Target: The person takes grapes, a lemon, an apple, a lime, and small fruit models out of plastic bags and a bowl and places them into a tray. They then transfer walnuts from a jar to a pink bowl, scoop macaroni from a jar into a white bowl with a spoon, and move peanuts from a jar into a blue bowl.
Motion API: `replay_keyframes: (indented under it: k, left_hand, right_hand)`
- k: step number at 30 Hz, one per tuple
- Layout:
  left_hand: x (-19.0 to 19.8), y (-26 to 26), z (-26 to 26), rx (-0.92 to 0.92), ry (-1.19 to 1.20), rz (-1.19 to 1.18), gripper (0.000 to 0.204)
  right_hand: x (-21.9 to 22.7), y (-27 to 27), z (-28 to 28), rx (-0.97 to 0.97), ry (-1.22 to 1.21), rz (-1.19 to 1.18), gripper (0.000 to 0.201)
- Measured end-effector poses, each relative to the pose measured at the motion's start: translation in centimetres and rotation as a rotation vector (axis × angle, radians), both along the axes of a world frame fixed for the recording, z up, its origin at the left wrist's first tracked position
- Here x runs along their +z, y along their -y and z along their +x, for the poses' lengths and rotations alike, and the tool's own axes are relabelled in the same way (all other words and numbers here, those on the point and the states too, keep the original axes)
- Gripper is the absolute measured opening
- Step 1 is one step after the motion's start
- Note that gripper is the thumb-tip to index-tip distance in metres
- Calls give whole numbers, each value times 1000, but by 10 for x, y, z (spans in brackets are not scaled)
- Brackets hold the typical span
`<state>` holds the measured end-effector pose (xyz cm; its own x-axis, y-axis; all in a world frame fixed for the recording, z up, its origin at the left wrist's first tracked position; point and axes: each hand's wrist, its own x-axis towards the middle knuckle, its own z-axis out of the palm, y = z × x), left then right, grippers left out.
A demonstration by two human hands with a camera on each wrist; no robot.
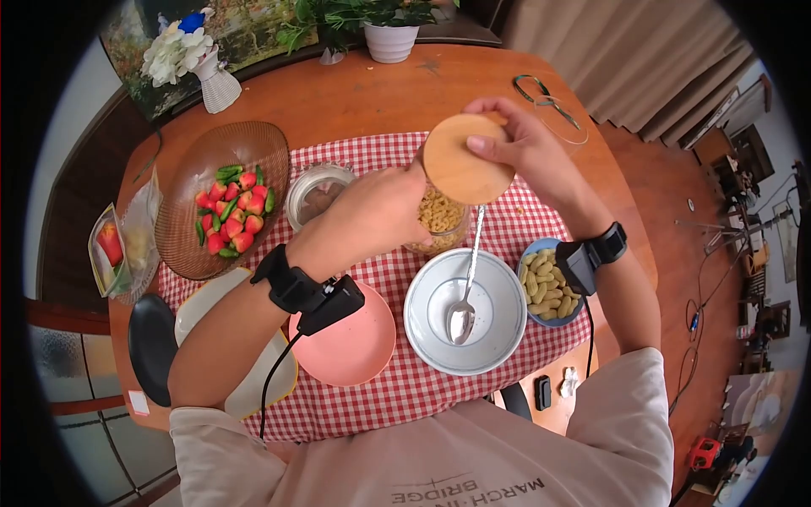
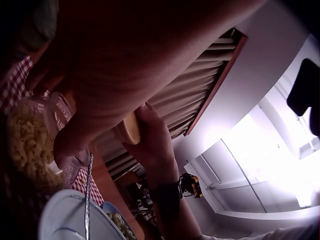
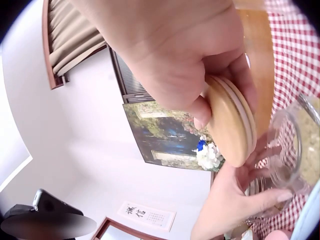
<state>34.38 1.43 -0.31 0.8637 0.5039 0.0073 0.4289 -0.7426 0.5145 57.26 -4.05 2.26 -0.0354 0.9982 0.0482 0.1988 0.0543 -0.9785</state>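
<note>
My right hand pinches a round wooden jar lid, thumb on its top face. In the right wrist view a pale sealing ring runs round the edge of the lid. The lid is off the jar, held above and partly in front of it. With my left hand I grip a clear jar of macaroni by its side; the left wrist view shows the macaroni inside. Just in front of the jar, a white bowl holds a metal spoon, its long handle leaning over the far rim.
Left of the jar stands another glass jar. Nearby are a pink plate, a blue bowl of peanuts, a brown basket of red and green produce, a pale tray and a black plate. Checked cloth lies underneath.
</note>
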Motion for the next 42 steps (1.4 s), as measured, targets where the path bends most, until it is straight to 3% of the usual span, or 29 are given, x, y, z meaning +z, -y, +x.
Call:
replay_keyframes:
  k: [3,6,9,13,16,19,21,23,26,29,31,34,36,38,42]
  left_hand:
    - [8,1,-3,88,-43,-86,102]
    - [21,2,-6,145,-169,-72,95]
    - [15,-4,-9,35,-75,97,100]
    - [21,-2,-6,38,-128,78,104]
    - [24,1,-7,82,-92,50,105]
    - [32,4,-10,94,-168,-39,100]
    - [15,0,-12,-26,-41,68,94]
    - [10,0,-5,-39,-59,32,90]
    - [4,1,7,-60,-114,37,93]
    - [2,3,12,-83,-93,81,89]
    - [9,3,15,-63,-136,85,85]
    - [12,4,16,-3,-200,125,78]
    - [9,1,16,41,-216,162,76]
    - [6,-4,16,120,-237,185,78]
    - [6,-13,15,66,-210,145,79]
  right_hand:
    - [-16,-3,-8,-52,39,-156,29]
    - [-38,-8,-10,-80,87,-141,30]
    - [-43,-9,-24,-126,153,-92,31]
    - [-41,-13,-30,-97,187,-22,32]
    - [-37,-8,-12,-129,166,-32,32]
    - [-26,9,21,-218,347,-18,30]
    - [-18,23,40,-323,218,-2,30]
    - [-16,33,56,-305,211,28,27]
    - [-15,43,53,-243,656,-101,19]
    - [-44,43,45,-82,789,-49,18]
    - [-48,41,40,-44,698,-117,18]
    - [-53,39,46,-16,696,-26,22]
    - [-42,45,50,-85,1077,93,24]
    - [-41,51,52,-54,1150,47,23]
    - [-53,62,58,24,1243,2,16]
